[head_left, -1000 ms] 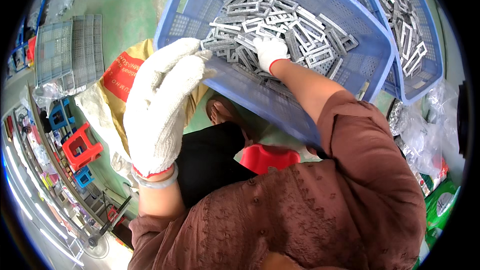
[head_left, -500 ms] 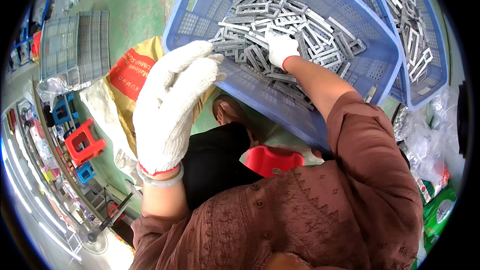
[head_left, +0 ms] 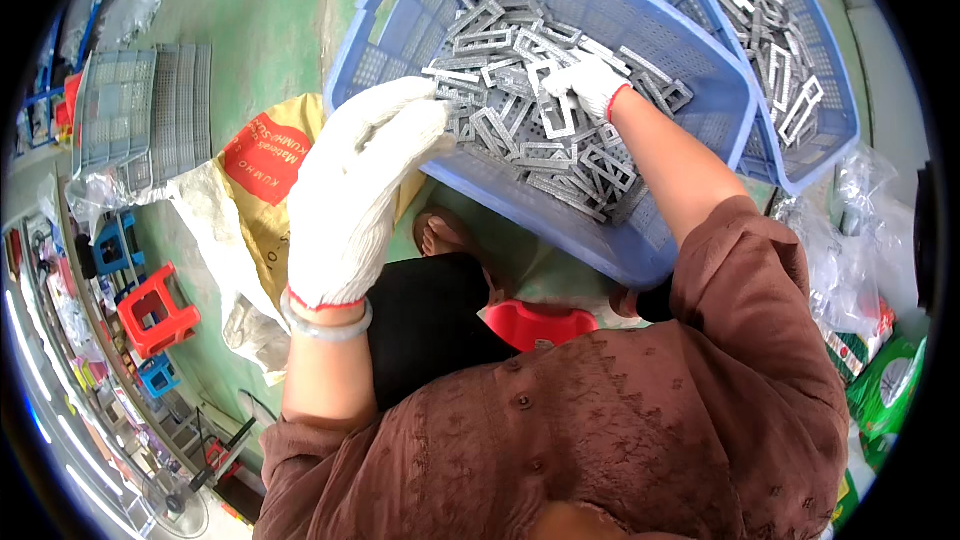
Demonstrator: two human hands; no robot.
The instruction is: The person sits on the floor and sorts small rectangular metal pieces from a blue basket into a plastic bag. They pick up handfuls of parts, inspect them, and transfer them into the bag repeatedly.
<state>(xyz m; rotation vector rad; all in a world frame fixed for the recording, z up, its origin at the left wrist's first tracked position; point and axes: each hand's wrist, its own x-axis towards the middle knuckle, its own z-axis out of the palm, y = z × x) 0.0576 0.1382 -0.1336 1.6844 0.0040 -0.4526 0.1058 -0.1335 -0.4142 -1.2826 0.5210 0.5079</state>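
In the blue plastic crate (head_left: 690, 225) lies a heap of grey metal rectangular frames (head_left: 490, 130), each with a long slot through it. My right hand (head_left: 592, 83), in a white knitted glove with a red cuff, reaches into the crate from the right. Its fingers are closed on the edge of one rectangular metal frame (head_left: 568, 124), which slants above the others. My left hand (head_left: 355, 195), gloved the same way, is raised beside the crate's near left corner. Its fingers are stretched out and slightly curved, with nothing visible in them; the palm side is partly hidden.
Another blue crate (head_left: 835, 145) with similar frames stands at the right. A yellow and white sack (head_left: 262, 225) lies on the green floor, left of the crate. Red stool (head_left: 155, 310) and grey baskets (head_left: 150, 115) are farther left; a red stool seat (head_left: 535, 320) shows below me. Clear plastic bags (head_left: 850, 270) lie right.
My right hand has risen a little and moved slightly right, now gripping a lifted metal frame. My left hand has shifted slightly right. The crates sit farther left in the picture.
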